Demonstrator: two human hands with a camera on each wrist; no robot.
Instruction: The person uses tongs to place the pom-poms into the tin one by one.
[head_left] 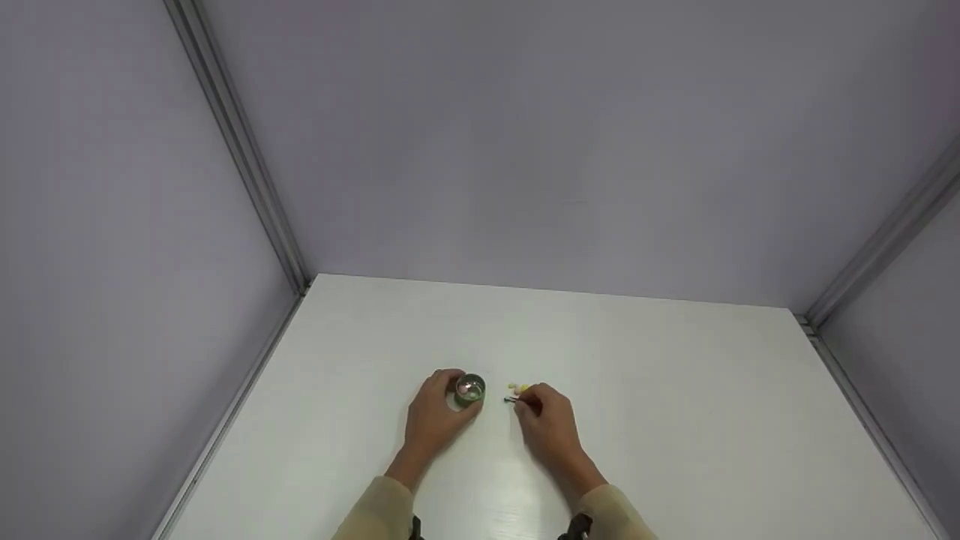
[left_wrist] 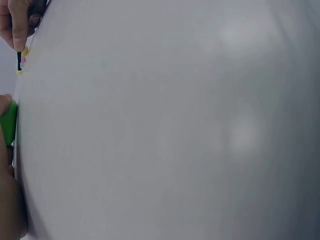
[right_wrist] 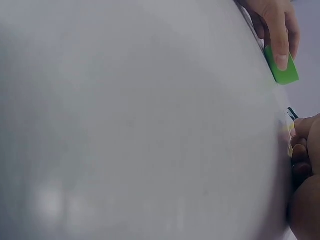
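- The small cup stands on the table, near its front edge.
- The left hand wraps the cup from its left and near side.
- Small beads lie on the table just right of the cup.
- The right hand rests right of the cup, pinching a thin tool beside the beads.

Your head view looks down and forward from well above the white table. Both wrist views sit low and close, skimming the tabletop sideways, probably facing each other; all three share the small green container.
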